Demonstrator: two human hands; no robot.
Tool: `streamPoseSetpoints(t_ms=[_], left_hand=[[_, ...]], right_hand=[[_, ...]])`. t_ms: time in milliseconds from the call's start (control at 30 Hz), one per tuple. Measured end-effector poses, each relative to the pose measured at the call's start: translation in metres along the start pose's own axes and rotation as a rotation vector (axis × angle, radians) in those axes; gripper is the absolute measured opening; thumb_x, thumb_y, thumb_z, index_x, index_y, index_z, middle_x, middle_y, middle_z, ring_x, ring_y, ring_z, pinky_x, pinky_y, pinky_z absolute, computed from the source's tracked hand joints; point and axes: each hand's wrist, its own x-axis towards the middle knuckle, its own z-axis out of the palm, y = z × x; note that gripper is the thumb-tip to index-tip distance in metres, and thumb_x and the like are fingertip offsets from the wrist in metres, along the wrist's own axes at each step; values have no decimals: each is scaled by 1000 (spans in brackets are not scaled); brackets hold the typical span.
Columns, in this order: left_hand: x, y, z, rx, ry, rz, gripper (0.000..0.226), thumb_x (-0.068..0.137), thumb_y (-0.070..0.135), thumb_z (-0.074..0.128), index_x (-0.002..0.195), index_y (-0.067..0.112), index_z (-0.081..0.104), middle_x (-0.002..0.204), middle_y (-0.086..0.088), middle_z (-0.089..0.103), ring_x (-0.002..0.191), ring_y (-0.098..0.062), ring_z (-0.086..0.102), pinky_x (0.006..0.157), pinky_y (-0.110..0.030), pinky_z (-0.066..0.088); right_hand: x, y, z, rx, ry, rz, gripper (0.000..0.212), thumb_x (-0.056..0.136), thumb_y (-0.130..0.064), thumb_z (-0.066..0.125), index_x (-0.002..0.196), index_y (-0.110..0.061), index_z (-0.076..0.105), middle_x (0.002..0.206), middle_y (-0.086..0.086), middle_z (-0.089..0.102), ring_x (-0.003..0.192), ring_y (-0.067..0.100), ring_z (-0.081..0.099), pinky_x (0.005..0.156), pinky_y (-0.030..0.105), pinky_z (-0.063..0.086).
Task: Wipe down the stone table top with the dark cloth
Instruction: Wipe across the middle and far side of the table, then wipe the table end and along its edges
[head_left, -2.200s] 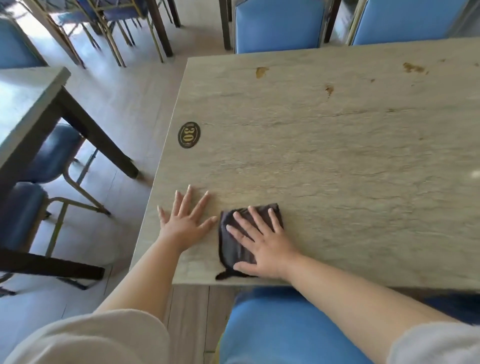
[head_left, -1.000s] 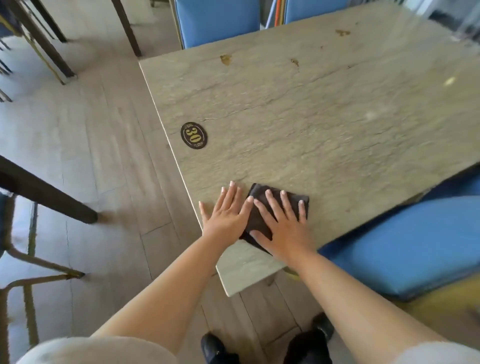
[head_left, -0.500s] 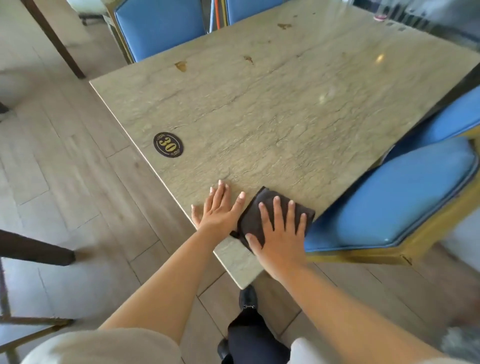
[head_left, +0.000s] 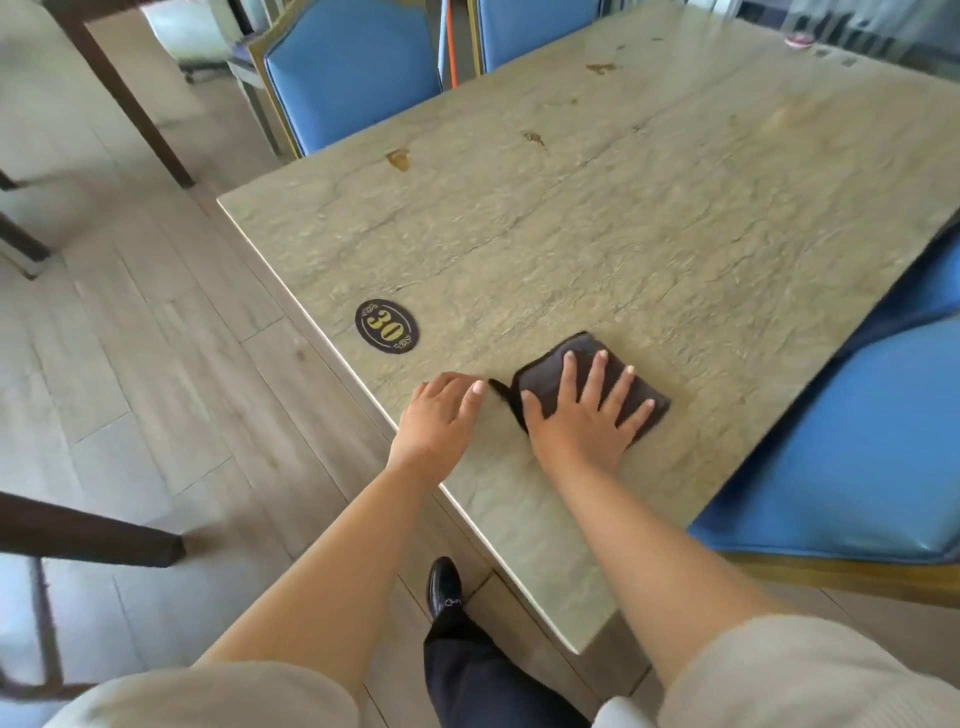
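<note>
The greenish stone table top fills the middle of the view. A folded dark cloth lies flat on it near the left edge. My right hand presses on the cloth with fingers spread and straight. Just left of the cloth, my left hand rests on the stone at the table's edge, fingers bent downward and holding nothing. Brown stains mark the stone further back, towards the chairs.
A black oval number plate reading 30 sits on the table near the left edge. Blue chairs stand at the far side and on the right. Another table's dark legs are on the left. My shoe is below.
I have stepped round the table's corner, so the view has turned. My right hand has pushed the cloth further onto the stone. My left hand's fingers, earlier flat, are now bent.
</note>
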Motion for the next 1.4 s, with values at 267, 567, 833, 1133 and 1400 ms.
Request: streamPoseSetpoints(t_ms=[267,567,833,1133,1400], left_hand=[[90,-51,-46,201,92,92,35,97,27,46,132,25,55,141,6,42,133,-18,33,109,-36,24],[172,-100,-89,343,-128,38,47,102,47,23,149,42,24,162,13,7,149,-11,-5,120,-41,-8],[189,-100,-101,288,-18,31,45,100,45,24,143,35,33,138,9,43,130,-17,33,111,-40,21],[255,-120,-114,376,-110,293,46,100,44,33,142,28,41,142,11,37,134,-15,30,117,-39,15],[346,-149,-141,456,-163,372,50,100,42,33,149,30,29,158,10,23,146,-14,19,120,-41,7]], right_hand=[[65,-37,11,-106,78,-639,72,84,-76,16,149,-45,18,161,-9,11,148,25,8,116,54,3],[200,-137,-22,63,-50,178,75,89,-72,14,152,-36,-3,160,-1,-16,145,34,-19,112,62,-9],[159,-151,-2,-87,-3,-676,72,86,-73,16,150,-42,14,162,-6,7,148,27,1,117,56,3],[210,-139,-18,-5,6,231,73,88,-72,9,151,-38,-6,161,-2,-12,147,29,-13,115,57,-5],[233,-238,-9,-22,-7,-25,73,87,-71,9,151,-39,-5,159,-6,-16,146,29,-18,113,56,-14]])
